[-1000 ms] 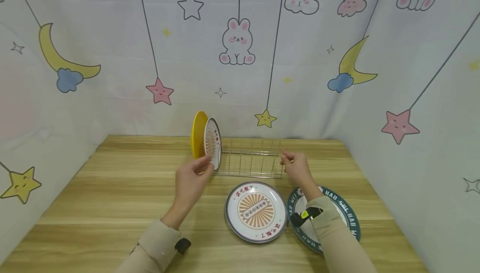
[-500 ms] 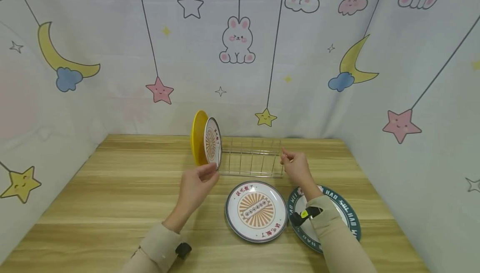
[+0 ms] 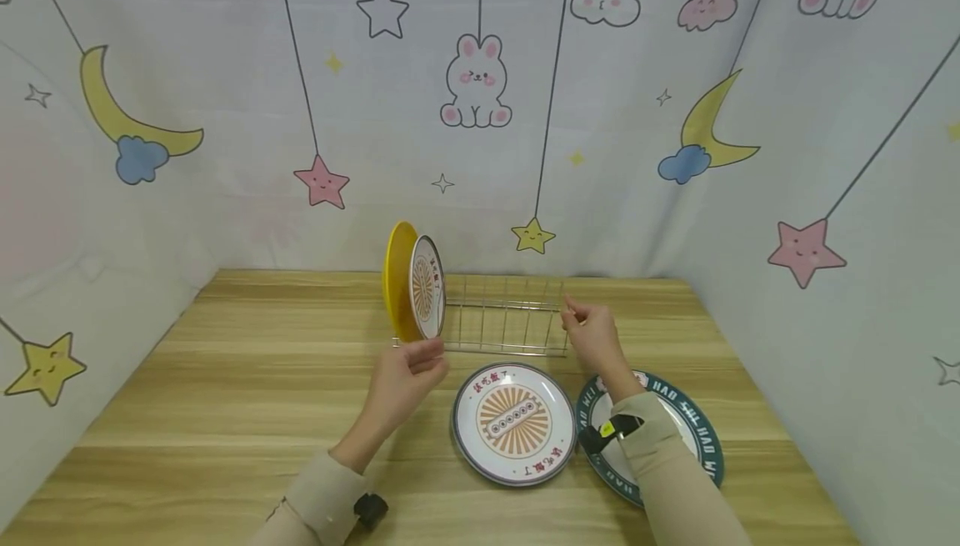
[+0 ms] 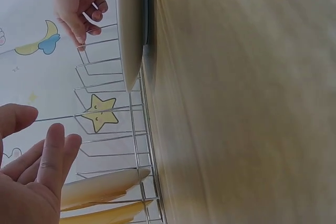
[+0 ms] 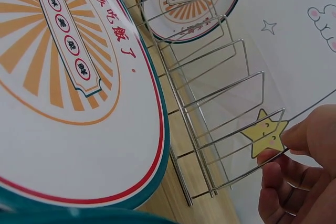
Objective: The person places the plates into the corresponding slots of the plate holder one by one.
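Here, right hand (image 3: 595,338) pinching rack (image 3: 503,325), left hand (image 3: 401,383) — thumb (image 4: 18,119) apart

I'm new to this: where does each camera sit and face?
Head: worn on the head, facing forward and down at the rack and plates; sleeves, left grip and right grip show.
Left wrist: worn there, looking along the rack; both grips show.
Right wrist: worn there, facing rack and near plate; only right grip shows.
Both wrist views share rack and right grip.
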Motion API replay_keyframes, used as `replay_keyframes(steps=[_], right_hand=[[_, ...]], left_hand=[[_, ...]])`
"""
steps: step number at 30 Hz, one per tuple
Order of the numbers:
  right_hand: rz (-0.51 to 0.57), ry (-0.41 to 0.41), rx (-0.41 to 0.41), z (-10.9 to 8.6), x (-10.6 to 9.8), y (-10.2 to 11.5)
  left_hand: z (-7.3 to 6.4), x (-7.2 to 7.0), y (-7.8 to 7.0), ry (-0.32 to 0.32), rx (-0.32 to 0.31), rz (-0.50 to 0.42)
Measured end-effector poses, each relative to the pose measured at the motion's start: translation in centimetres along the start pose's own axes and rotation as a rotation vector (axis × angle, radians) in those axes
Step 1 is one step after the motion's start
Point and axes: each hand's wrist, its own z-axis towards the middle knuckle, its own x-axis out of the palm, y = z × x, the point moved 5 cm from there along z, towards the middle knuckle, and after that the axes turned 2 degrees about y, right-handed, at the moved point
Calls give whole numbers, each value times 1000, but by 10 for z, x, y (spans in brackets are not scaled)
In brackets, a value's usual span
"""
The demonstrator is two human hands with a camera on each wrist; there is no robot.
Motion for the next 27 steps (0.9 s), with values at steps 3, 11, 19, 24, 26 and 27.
replay_keyframes(steps=[3, 11, 19, 24, 26, 27], right_hand=[[-6, -3, -6, -1, -1, 1], [-5, -4, 0, -2, -1, 1], [1, 0, 4, -2, -1, 0], [4, 12, 10, -3, 0, 0], [4, 17, 15, -2, 0, 0], [3, 17, 16, -2, 0, 0]], left_hand=[[0, 2, 3, 24, -6, 3], [-5, 9, 9, 67, -23, 40], [-9, 14, 21, 119, -61, 83], [-12, 16, 25, 177, -102, 102], [-13, 17, 26, 207, -111, 106], [-14, 18, 27, 220, -116, 108]])
